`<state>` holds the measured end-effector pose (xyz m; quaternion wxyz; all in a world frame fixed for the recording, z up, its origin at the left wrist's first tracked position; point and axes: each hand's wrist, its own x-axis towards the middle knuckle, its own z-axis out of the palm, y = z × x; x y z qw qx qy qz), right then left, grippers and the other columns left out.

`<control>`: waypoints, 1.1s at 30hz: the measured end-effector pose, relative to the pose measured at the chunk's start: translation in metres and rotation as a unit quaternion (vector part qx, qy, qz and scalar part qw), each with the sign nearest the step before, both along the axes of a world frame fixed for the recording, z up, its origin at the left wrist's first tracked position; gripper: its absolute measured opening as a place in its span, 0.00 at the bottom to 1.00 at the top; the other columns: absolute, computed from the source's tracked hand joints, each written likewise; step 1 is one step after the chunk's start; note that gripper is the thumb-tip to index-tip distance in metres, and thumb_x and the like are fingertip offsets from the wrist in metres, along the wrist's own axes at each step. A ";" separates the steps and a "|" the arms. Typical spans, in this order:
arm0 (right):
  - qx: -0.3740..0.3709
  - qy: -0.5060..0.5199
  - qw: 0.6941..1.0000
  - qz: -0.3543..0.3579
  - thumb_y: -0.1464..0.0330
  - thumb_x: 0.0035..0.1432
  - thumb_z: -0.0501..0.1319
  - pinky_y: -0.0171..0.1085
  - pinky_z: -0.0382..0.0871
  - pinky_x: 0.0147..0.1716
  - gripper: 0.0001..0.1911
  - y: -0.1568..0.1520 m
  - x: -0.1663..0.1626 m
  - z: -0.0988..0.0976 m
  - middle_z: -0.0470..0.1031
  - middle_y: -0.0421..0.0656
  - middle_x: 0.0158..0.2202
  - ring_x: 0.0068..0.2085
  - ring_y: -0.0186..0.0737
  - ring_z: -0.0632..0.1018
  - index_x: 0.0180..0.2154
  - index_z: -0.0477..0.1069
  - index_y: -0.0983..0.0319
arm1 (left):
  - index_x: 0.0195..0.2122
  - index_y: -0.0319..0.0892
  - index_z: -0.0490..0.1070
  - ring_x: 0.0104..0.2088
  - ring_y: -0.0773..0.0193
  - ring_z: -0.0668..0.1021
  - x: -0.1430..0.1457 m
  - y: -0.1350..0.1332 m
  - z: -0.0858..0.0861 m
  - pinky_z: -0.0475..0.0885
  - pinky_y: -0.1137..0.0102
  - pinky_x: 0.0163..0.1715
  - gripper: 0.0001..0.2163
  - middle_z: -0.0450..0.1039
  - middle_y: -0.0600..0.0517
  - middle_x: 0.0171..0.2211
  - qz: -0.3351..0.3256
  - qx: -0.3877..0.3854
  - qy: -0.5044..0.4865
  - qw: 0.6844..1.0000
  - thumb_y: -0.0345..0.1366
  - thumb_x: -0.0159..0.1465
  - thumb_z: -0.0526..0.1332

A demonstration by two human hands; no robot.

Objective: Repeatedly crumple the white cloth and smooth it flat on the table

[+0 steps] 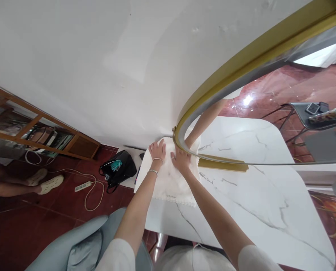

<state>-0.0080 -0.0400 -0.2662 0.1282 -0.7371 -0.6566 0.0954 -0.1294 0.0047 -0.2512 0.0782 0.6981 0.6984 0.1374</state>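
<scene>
A white cloth [170,184] lies spread on the white marble table [255,203], close to the wall and the gold-framed mirror [230,56]. My left hand [157,149] rests flat on the cloth's far left corner, fingers stretched out. My right hand [180,158] presses flat on the cloth just to the right of it, at the foot of the mirror frame. The two hands are almost touching. A reflected arm [204,122] shows in the mirror glass.
A black bag [118,171] sits on the red tiled floor left of the table, beside a power strip [83,186] with a looping cable. A wooden glass cabinet [40,135] runs along the wall. Another person's feet [43,182] are at far left. A grey chair [77,246] is below me.
</scene>
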 end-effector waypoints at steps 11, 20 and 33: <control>0.083 -0.006 0.959 0.273 0.54 0.64 0.47 0.61 0.32 0.61 0.27 -0.032 -0.023 0.004 0.49 0.43 0.67 0.66 0.55 0.48 0.62 0.55 0.53 | 0.64 0.36 0.54 0.65 0.49 0.55 -0.053 -0.103 -0.016 0.54 0.54 0.61 0.25 0.49 0.40 0.65 0.056 0.022 0.017 0.998 0.42 0.68 0.44; 0.077 0.043 0.918 0.386 0.56 0.65 0.47 0.59 0.31 0.63 0.27 -0.117 -0.031 0.006 0.49 0.39 0.67 0.68 0.48 0.43 0.63 0.53 0.53 | 0.65 0.45 0.52 0.67 0.48 0.48 -0.065 -0.262 -0.010 0.53 0.48 0.61 0.24 0.42 0.42 0.68 0.030 0.045 0.059 0.997 0.41 0.67 0.47; 0.066 0.019 0.981 0.181 0.63 0.63 0.52 0.59 0.48 0.61 0.31 -0.218 0.021 0.010 0.44 0.47 0.68 0.67 0.54 0.46 0.65 0.47 0.55 | 0.65 0.34 0.50 0.67 0.47 0.47 -0.007 -0.185 -0.012 0.51 0.48 0.61 0.29 0.47 0.34 0.65 -0.058 0.024 0.027 0.998 0.44 0.66 0.50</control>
